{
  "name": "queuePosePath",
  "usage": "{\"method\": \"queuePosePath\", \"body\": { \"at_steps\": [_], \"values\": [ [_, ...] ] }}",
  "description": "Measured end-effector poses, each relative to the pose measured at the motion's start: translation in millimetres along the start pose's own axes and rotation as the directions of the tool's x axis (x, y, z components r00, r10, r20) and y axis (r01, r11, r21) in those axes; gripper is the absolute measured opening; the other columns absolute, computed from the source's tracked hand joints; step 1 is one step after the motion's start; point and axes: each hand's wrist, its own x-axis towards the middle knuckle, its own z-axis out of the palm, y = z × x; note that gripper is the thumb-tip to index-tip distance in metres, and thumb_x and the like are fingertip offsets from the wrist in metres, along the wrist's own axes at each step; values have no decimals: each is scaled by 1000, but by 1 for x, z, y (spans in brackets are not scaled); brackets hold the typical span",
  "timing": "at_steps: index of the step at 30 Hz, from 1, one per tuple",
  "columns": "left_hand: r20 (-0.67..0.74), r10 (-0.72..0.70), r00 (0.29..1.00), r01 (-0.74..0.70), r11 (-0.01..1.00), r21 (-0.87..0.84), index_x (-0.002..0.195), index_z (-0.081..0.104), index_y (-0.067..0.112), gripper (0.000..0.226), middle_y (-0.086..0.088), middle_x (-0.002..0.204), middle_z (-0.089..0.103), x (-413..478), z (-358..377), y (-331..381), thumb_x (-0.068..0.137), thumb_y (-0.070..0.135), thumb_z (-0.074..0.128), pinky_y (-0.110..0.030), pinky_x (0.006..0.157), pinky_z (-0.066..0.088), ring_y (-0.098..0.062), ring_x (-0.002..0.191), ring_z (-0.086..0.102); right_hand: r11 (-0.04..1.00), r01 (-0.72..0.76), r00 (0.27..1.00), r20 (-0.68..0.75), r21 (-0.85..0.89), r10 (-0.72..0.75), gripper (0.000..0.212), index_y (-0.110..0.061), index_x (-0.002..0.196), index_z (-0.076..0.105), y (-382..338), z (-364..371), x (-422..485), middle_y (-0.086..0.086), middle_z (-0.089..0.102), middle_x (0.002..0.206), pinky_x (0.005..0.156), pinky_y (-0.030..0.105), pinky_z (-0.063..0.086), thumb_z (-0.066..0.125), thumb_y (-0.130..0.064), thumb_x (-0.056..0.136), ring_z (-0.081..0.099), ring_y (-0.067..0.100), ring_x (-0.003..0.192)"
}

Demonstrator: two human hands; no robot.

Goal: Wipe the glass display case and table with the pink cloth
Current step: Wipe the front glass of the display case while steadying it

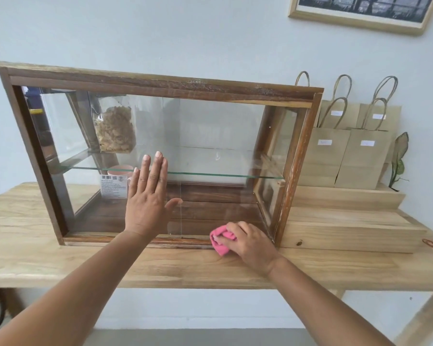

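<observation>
- left hand [148, 196] flat, fingers straight, palm against front pane of glass display case [223, 136]; judged to be steadying it
- right hand [245, 242] curled round bunched pink cloth [221, 239]; cloth sits at case's lower front rail, touching table [60, 258]
- step judged: wiping bottom edge of case
- next calls for a sweep along rail, then out across tabletop

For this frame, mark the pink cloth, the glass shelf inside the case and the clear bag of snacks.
crumpled pink cloth [220, 247]: head view, exposed bunched fold.
glass shelf in the wooden case [223, 175]: head view, green front edge.
clear bag of brown snacks [116, 131]: head view, middle of bag.
</observation>
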Motion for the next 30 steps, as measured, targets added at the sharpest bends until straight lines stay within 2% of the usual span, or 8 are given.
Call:
{"method": "queuePosePath", "body": {
  "at_steps": [4,7,9,13,17,22,27,30],
  "values": [
    [9,-11,1000,10,1000,8,158,-1,13,100,-4,167,-6,0,2,2,87,53,57,-50,123,10,-27,154,-4,966,-232,947,-198,117,251,51,-35,130,59,37,-36,23,1,54,112,68,37,60,76,-18,84,55,20,91],
    [16,-12,1000,12,1000,11,158,-1,13,98,-5,167,-6,1,3,2,88,55,53,-51,122,13,-27,154,-4,696,-562,589,-374,447,716,23,-62,108,45,64,-85,90,-12,56,104,74,40,56,54,-44,96,57,14,91],
    [25,-15,1000,15,1000,21,158,-1,13,99,-4,167,-6,0,2,2,88,55,55,-51,122,12,-27,154,-4,701,-568,513,-481,431,711,28,-54,117,39,65,-94,123,-6,50,111,79,39,52,50,-37,97,53,16,99],
    [18,9,1000,-9,1000,8,158,1,11,101,-4,167,-6,0,1,4,87,51,61,-49,122,10,-27,154,-2,926,-376,800,-492,32,342,69,-20,147,39,26,-53,130,13,43,119,83,41,51,61,-3,84,47,29,98],
    [22,42,999,-43,999,21,158,1,11,96,-6,167,-2,1,-6,-3,91,46,59,-49,122,14,-28,154,0,993,20,995,-95,-119,-32,55,-21,142,49,-17,-2,67,9,51,123,80,39,54,56,-10,89,51,25,95],
    [29,69,997,-70,996,48,158,3,10,95,-6,167,-2,0,-13,-6,90,41,63,-48,122,15,-28,154,1,993,96,995,41,-65,-93,46,-24,136,56,2,-19,41,8,61,119,73,37,56,52,-11,93,57,23,91],
    [36,63,997,-64,996,55,158,3,11,91,-5,167,-3,0,-14,-4,93,38,60,-47,122,15,-28,154,-1,915,-395,786,-485,86,384,81,-16,143,49,44,-84,127,17,52,112,77,39,52,76,7,71,48,30,99],
    [20,93,995,-94,993,67,158,9,12,87,-5,167,4,1,-17,-10,92,32,62,-47,122,17,-28,154,4,890,-452,713,-574,65,404,75,-12,144,47,34,-87,164,18,52,115,81,41,50,70,5,74,45,30,98]
  ]
}}
